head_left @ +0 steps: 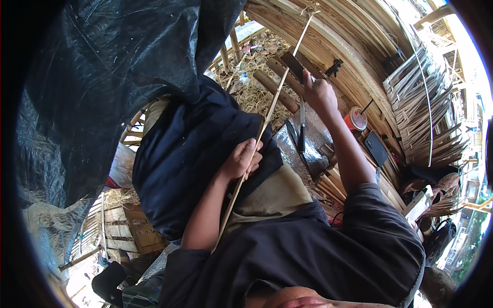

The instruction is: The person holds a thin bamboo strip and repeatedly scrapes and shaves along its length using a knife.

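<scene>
While the left grip [244, 160] is holding a bamboo strip [271, 110] slanting up and right, the right grip [319, 95] is holding a wide knife [297, 67] across its far part.

Room between strip [266, 120] and right forearm [348, 146]; knife [301, 137] below.

Red cup [354, 120] near dark phone [376, 148]

Blk plastic sheet [113, 77] hangs far left, wrinkled & shiny. Straw-strewn ground [257, 96] far ctr, w/ bamboo posts [234, 45] at edge. Long wood planks [328, 36] stacked far right; dry-leaf thatch [405, 92] just beside, right. Slatted bamboo panel [118, 230] near left. Bright daylight [475, 61] at right edge; blurred greenery [478, 231] near right.
</scene>
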